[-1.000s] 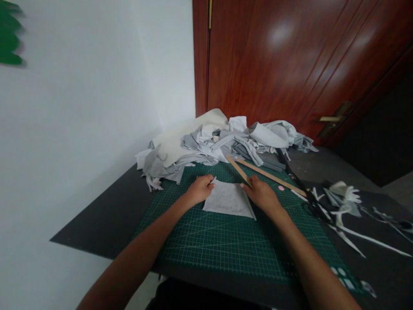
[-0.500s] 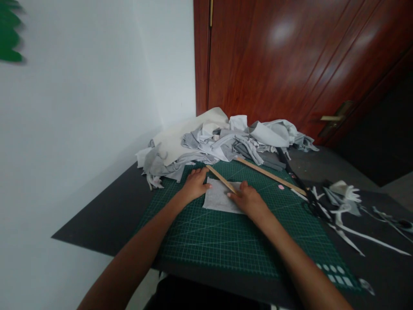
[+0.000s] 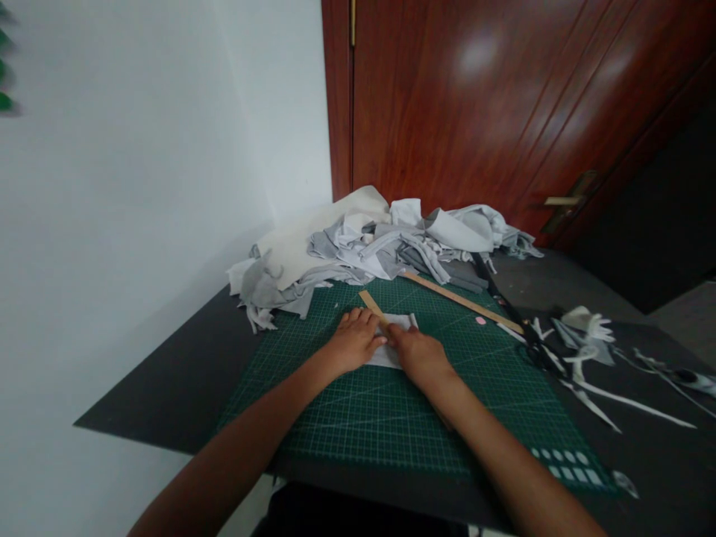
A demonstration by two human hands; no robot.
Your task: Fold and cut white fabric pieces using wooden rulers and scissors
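Note:
A small light grey fabric piece (image 3: 400, 322) lies on the green cutting mat (image 3: 403, 418), mostly covered by both hands. A short wooden ruler (image 3: 370, 303) lies slanted across its left part. My left hand (image 3: 355, 343) rests flat on the fabric and ruler, fingers stretched out. My right hand (image 3: 417, 354) sits right beside it, fingers curled down at the ruler's near end; what it grips is hidden.
A heap of grey and white fabric scraps (image 3: 380, 246) fills the mat's far edge. A long wooden ruler (image 3: 462, 300) lies diagonally at right. Black scissors (image 3: 531, 344) and white fabric strips (image 3: 593, 350) are on the dark table's right side. A brown door stands behind.
The short ruler has shifted left across the fabric. My right hand followed it left, and my left hand came onto the fabric, so both hands now meet over it.

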